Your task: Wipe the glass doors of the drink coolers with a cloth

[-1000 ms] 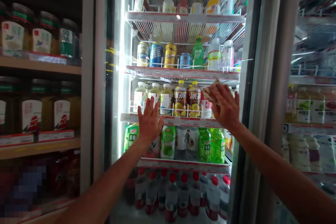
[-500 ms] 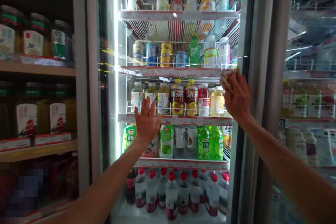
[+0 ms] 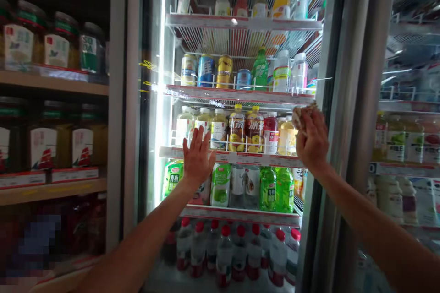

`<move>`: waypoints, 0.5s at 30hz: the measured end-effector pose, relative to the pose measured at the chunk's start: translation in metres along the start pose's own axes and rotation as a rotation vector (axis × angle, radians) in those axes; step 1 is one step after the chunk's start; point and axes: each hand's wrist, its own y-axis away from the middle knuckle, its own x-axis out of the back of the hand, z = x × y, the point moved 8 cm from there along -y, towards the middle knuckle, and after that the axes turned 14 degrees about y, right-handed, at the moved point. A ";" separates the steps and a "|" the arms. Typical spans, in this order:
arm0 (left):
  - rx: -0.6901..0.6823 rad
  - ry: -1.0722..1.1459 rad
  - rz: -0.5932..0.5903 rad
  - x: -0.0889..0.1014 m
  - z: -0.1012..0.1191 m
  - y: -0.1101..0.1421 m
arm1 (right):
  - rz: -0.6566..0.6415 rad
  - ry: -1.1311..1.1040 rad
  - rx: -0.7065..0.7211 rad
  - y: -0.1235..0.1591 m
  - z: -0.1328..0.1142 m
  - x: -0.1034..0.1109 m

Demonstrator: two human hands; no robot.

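My left hand (image 3: 198, 158) lies with fingers spread against the glass door (image 3: 220, 183) of a lit drinks cooler, in front of the lower shelf edge. Higher up and to the right, my right hand (image 3: 312, 139) is closed on a pale, crumpled cloth (image 3: 299, 116), pressed to the glass near the door's right frame. Behind the glass stand several tea bottles (image 3: 237, 128), some with yellow caps. Below them are green drink bottles (image 3: 268, 187). Part of the cloth is hidden under my right fingers.
Left of the cooler, wooden shelves (image 3: 58, 84) hold several large jars (image 3: 57, 43). A metal door frame (image 3: 357, 100) runs down the right, with another glass-fronted drinks cooler (image 3: 405, 169) beyond it. Red-capped bottles (image 3: 225, 252) stand at the bottom of the lit cooler.
The view has shifted a little, so the cooler and shelves sit further right in the picture. My right hand with the cloth is slightly lower; my left hand stays spread on the glass.
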 end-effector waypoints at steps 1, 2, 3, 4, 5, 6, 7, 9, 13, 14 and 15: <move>-0.003 0.002 -0.001 0.000 0.000 0.000 | -0.019 -0.033 0.086 0.007 -0.014 0.000; -0.004 0.005 0.002 0.001 0.000 0.000 | -0.053 -0.064 0.181 0.015 -0.029 -0.002; -0.004 0.007 0.007 0.001 0.000 0.000 | -0.090 -0.089 0.264 0.022 -0.040 -0.003; -0.003 0.009 0.012 0.002 -0.001 0.000 | -0.117 -0.103 0.318 0.027 -0.046 -0.004; -0.001 0.012 0.014 0.002 -0.001 0.000 | -0.124 -0.103 0.329 0.027 -0.047 -0.005; 0.000 0.015 0.012 0.002 -0.001 0.000 | -0.111 -0.089 0.296 0.023 -0.041 -0.005; 0.000 0.018 0.007 0.002 -0.001 0.000 | -0.078 -0.068 0.226 0.017 -0.032 -0.006; -0.003 0.019 -0.006 0.002 0.000 0.000 | 0.013 -0.023 0.050 0.004 -0.012 -0.005; -0.002 0.011 -0.010 0.002 0.001 0.001 | 0.064 -0.047 0.054 0.012 -0.029 -0.005; 0.000 0.009 -0.006 0.003 0.001 0.001 | 0.026 -0.075 0.144 0.020 -0.043 -0.006; 0.002 0.007 -0.003 0.003 0.001 0.001 | -0.029 -0.102 0.246 0.028 -0.056 -0.007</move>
